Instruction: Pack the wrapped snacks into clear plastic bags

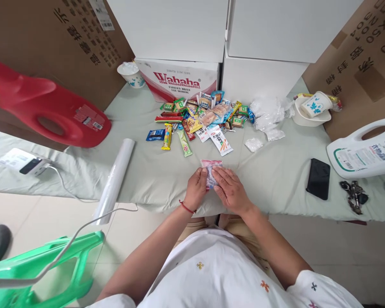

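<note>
A small pink-and-blue snack packet (pixel 211 172), its surface shiny and wrinkled like clear plastic, lies near the table's front edge between my hands. My left hand (pixel 197 185) grips its left side, the thumb on top and the other fingers curled at the edge. Over its right part my right hand (pixel 230 186) lies palm down, fingers stretched flat across it. The fingers hide much of the packet. Beyond my hands is a pile of wrapped snacks (pixel 197 117), with a white snack packet (pixel 220 140) and a green one (pixel 184 143) at its near side.
Crumpled clear plastic (pixel 269 113) lies right of the pile. At the left are a roll of film (pixel 115 175), a cable and a red jug (pixel 51 102). A phone (pixel 318 179), keys (pixel 354 196) and a white jug (pixel 364 147) are at the right. Boxes (pixel 182 79) stand behind.
</note>
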